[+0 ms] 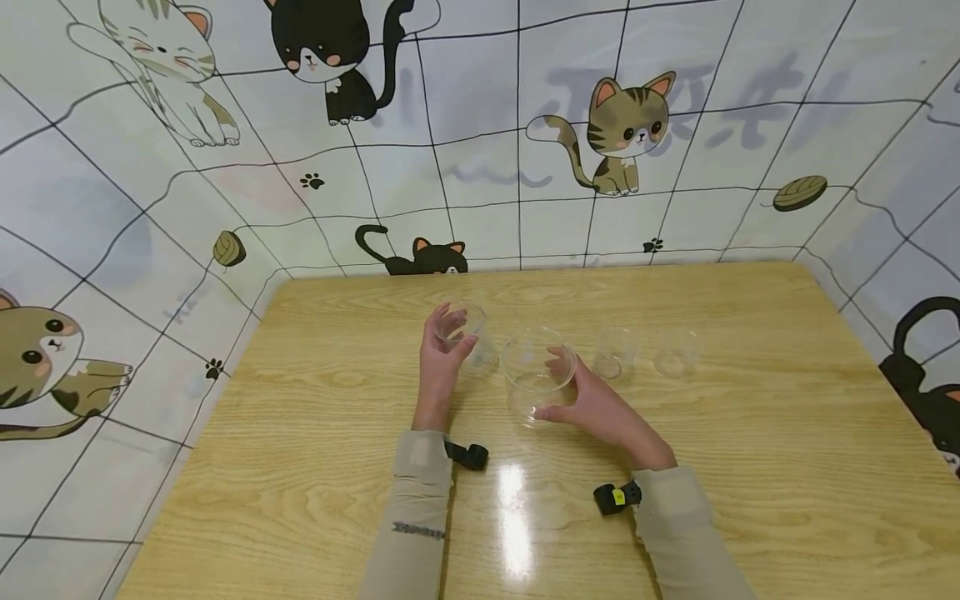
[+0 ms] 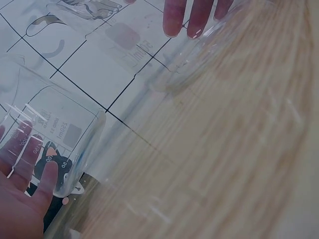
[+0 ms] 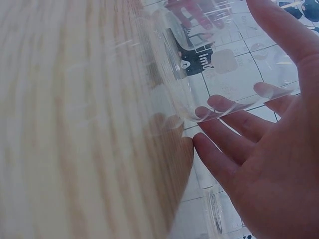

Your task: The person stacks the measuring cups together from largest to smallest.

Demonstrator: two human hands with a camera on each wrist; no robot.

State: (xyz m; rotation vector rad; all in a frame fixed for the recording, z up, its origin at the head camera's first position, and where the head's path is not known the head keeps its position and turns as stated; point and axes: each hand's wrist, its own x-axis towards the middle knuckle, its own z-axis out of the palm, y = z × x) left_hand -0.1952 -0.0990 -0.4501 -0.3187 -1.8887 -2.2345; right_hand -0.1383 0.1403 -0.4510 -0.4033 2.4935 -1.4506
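A clear 250 ml beaker stands left of centre, and my left hand grips it round the side, thumb toward me. In the left wrist view, printed marks show on this beaker between the fingers. Just to its right is a larger clear beaker, with my right hand curved round its right side. The right wrist view shows fingers behind the larger beaker's wall. The two beakers are close together; whether either is off the table I cannot tell.
Two small clear glass vessels stand in a row right of the larger beaker. All are on a wooden table. A cat-patterned wall covering rises behind and at both sides.
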